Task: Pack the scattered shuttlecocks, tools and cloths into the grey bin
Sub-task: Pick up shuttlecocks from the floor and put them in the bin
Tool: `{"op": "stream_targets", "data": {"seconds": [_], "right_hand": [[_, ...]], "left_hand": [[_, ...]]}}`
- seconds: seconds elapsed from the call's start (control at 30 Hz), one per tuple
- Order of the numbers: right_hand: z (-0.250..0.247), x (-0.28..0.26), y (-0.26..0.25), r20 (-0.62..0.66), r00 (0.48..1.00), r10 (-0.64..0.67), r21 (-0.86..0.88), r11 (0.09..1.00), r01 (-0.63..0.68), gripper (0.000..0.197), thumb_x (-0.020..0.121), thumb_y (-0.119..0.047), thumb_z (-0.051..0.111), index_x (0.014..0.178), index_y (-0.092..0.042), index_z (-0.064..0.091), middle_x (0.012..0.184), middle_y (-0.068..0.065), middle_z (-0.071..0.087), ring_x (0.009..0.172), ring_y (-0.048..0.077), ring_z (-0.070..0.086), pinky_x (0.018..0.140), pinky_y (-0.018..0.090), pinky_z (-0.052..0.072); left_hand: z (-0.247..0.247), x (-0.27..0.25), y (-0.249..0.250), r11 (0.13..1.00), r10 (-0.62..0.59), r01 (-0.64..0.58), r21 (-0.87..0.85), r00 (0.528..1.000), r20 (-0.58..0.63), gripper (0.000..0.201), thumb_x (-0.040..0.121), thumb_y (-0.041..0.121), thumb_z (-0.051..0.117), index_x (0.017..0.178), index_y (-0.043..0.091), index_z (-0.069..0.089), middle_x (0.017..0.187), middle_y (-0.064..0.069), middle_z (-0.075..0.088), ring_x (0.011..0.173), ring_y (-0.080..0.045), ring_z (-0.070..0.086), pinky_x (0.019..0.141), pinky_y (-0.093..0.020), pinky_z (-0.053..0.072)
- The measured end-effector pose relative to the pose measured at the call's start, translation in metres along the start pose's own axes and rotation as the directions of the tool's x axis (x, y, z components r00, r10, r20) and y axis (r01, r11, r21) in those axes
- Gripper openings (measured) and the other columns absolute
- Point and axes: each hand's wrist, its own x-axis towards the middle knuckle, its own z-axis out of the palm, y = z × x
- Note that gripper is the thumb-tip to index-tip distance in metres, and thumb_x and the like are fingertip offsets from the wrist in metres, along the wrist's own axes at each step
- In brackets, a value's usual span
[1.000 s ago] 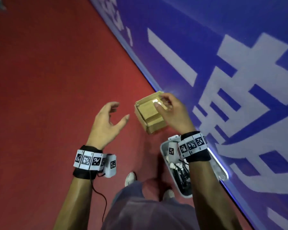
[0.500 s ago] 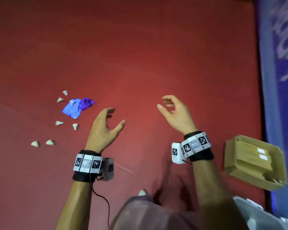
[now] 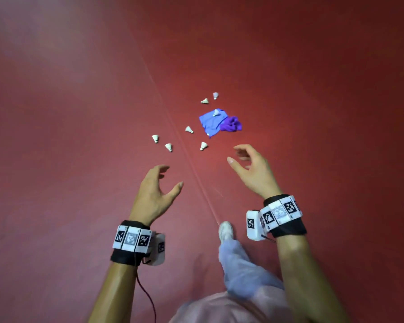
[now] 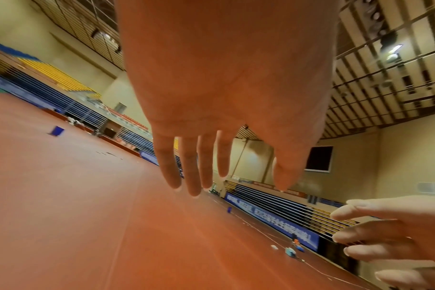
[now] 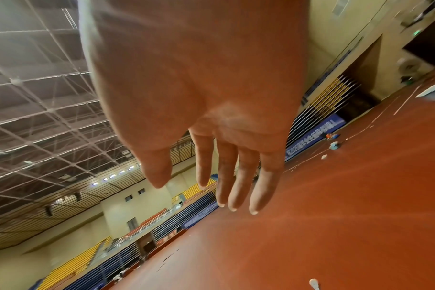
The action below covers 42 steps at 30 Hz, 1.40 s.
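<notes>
Well above both empty, loosely spread hands, left and right, white feathered shuttlecocks ring a crumpled blue cloth mid-frame.

Swung away from the blue banner wall and cardboard box, both gone from view. Scattered white feather shuttlecocks and crumpled blue cloth now dead ahead, no longer off left. Empty right hand let go of box.

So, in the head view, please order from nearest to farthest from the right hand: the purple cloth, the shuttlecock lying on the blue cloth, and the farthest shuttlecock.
From the right hand:
1. Purple cloth, just ahead of the fingers.
2. Shuttlecock on the blue cloth, farther ahead, slightly left.
3. Farthest shuttlecock, beyond both cloths.
</notes>
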Motion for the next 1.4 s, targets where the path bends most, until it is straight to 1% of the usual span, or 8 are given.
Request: {"op": "stream_targets", "data": {"seconds": [0.23,0.37,0.47,0.7,0.8,0.93,1.13,1.4], "right_hand": [[0.078,0.204,-0.029,0.233,0.972,-0.043,0.049,0.998,0.032,0.041,0.093,-0.034,0.074,0.127,-0.018,0.059,0.115,-0.003,0.063,0.107,0.013,0.063,0.099,0.025,0.048],[0.12,0.32,-0.064,0.251,0.964,-0.089,0.051,0.996,0.079,0.045,0.092,-0.043,0.073,0.129,-0.022,0.058,0.119,-0.002,0.063,0.112,0.016,0.062,0.103,0.036,0.049],[0.153,0.376,-0.087,0.288,0.95,-0.125,0.064,0.992,0.112,0.046,0.091,-0.046,0.072,0.128,-0.024,0.058,0.12,-0.003,0.064,0.113,0.016,0.063,0.103,0.04,0.051],[0.223,0.483,-0.114,0.415,0.899,-0.14,0.01,0.989,0.15,0.047,0.093,-0.043,0.072,0.131,-0.021,0.057,0.125,0.001,0.064,0.115,0.017,0.062,0.102,0.034,0.049],[0.256,0.539,-0.116,0.462,0.878,-0.124,-0.056,0.984,0.169,0.05,0.093,-0.044,0.071,0.134,-0.02,0.056,0.128,0.002,0.063,0.117,0.017,0.06,0.103,0.036,0.048],[0.298,0.62,-0.12,0.417,0.905,-0.082,-0.093,0.987,0.132,0.051,0.092,-0.047,0.07,0.134,-0.022,0.055,0.129,0.001,0.063,0.119,0.017,0.06,0.106,0.039,0.047],[0.326,0.707,-0.118,0.198,0.98,0.013,-0.065,0.998,0.0,0.043,0.091,-0.044,0.073,0.127,-0.027,0.058,0.123,-0.003,0.064,0.113,0.014,0.061,0.103,0.039,0.05],[0.326,0.78,-0.079,0.085,0.969,0.233,-0.045,0.972,-0.23,0.037,0.091,-0.033,0.076,0.122,-0.022,0.061,0.119,-0.001,0.066,0.112,0.014,0.062,0.102,0.034,0.049]], "left_hand": [[-0.045,0.14,-0.038,0.993,-0.085,0.097,0.074,0.984,-0.155,0.062,0.086,0.049,0.075,0.137,0.023,0.052,0.135,0.009,0.058,0.116,-0.006,0.057,0.097,-0.027,0.047],[-0.077,0.221,-0.048,0.984,-0.121,0.144,0.101,0.97,-0.212,0.061,0.087,0.05,0.074,0.137,0.024,0.051,0.135,0.009,0.057,0.117,-0.005,0.056,0.096,-0.026,0.046],[-0.099,0.265,-0.06,0.979,-0.161,0.188,0.084,0.954,-0.252,0.06,0.087,0.05,0.074,0.137,0.025,0.052,0.135,0.01,0.057,0.116,-0.006,0.057,0.095,-0.03,0.049],[-0.135,0.371,-0.115,0.968,-0.223,0.246,0.048,0.933,-0.281,0.059,0.086,0.048,0.075,0.136,0.025,0.052,0.134,0.01,0.058,0.116,-0.006,0.057,0.097,-0.03,0.048],[-0.147,0.436,-0.149,0.972,-0.213,0.231,0.043,0.942,-0.259,0.06,0.086,0.049,0.075,0.135,0.024,0.053,0.134,0.009,0.058,0.116,-0.006,0.057,0.096,-0.031,0.049],[-0.165,0.535,-0.195,0.982,-0.172,0.184,0.036,0.962,-0.214,0.06,0.086,0.049,0.074,0.136,0.025,0.052,0.135,0.008,0.058,0.117,-0.006,0.057,0.095,-0.029,0.047],[-0.189,0.694,-0.232,0.994,-0.059,0.064,0.093,0.997,-0.051,0.063,0.086,0.052,0.073,0.138,0.024,0.05,0.136,0.007,0.058,0.118,-0.008,0.057,0.098,-0.034,0.051],[-0.171,0.851,-0.248,0.98,0.055,-0.089,0.179,0.981,0.186,0.067,0.087,0.054,0.071,0.141,0.02,0.048,0.137,0.001,0.058,0.12,-0.013,0.058,0.1,-0.038,0.052]]}}
